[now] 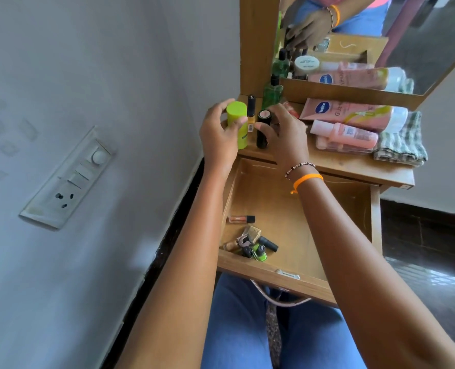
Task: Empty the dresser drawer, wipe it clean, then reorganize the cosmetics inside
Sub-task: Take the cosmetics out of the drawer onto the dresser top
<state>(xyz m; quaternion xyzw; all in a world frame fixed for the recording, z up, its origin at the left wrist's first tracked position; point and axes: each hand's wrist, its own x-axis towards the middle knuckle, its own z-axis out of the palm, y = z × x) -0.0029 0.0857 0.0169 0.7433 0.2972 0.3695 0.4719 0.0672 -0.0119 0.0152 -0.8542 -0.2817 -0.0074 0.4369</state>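
Note:
The wooden drawer [327, 209] stands pulled open below the dresser top [354, 166]. In its near left corner lie a red lip-gloss tube [241, 219] and a heap of small nail-polish bottles [253, 246]. My left hand [218, 134] grips a lime-green cylindrical container [238, 123] standing at the dresser top's left end. My right hand [285, 131] is curled around a black tube with a pink cap [263, 129] standing beside it. A slim black-and-yellow tube [251, 107] stands between the two.
On the dresser top lie a pink Vaseline tube [348, 113], a pink bottle [346, 133], a folded checked cloth [402, 142] and a green glass bottle [272, 90]. A mirror [380, 35] rises behind. The wall with a switch panel [69, 179] is close on the left.

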